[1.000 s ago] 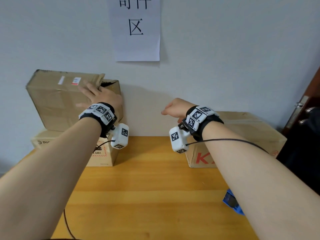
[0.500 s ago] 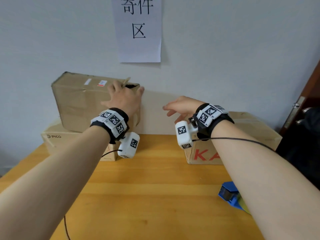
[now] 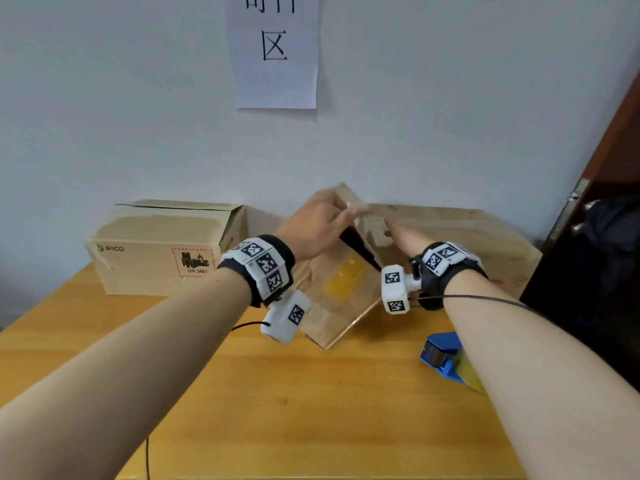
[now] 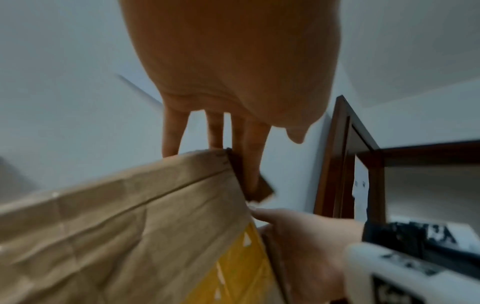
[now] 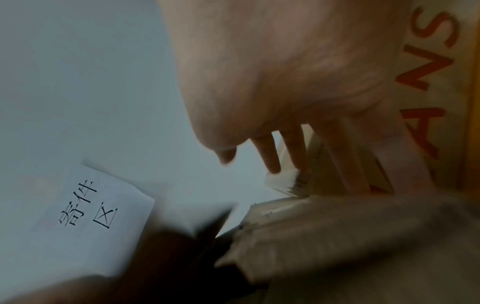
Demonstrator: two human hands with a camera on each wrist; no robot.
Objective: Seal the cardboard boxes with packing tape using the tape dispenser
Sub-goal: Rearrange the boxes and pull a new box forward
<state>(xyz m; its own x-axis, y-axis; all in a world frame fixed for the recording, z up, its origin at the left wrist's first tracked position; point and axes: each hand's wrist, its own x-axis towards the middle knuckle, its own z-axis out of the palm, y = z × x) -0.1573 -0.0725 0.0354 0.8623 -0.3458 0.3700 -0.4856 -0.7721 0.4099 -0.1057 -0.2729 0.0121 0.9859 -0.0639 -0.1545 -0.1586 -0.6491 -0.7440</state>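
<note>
A cardboard box (image 3: pixel 341 292) with a patch of yellow tape on its near face stands tilted on one lower corner near the middle of the wooden table (image 3: pixel 277 393), its top leaning toward the back wall. The left hand (image 3: pixel 311 225) lies over its raised upper edge; from the left wrist camera the fingers (image 4: pixel 171 135) run straight and slightly spread down behind that edge, one of them beside a dark loose flap at the box's corner. The right hand (image 3: pixel 398 233) meets the box's right upper corner; the right wrist view is blurred, but its fingers (image 5: pixel 293 148) reach straight onto a pale flap edge, the thumb standing apart. Neither hand clearly curls round the cardboard.

Just behind and to the right of the tilted box a wide, low carton (image 3: pixel 460 244) with red lettering sits against the wall at the table's back right. At the back left a PICO carton (image 3: pixel 162 251) rests with its top flaps unsealed, well apart from the tilted box. The blue tape dispenser (image 3: pixel 441 355) lies near the table's right edge, partly hidden under the right forearm. The table's near half, front of the tilted box, is bare wood crossed by a thin cable (image 3: pixel 147 459). A paper sign (image 3: pixel 277 50) hangs on the wall above.
</note>
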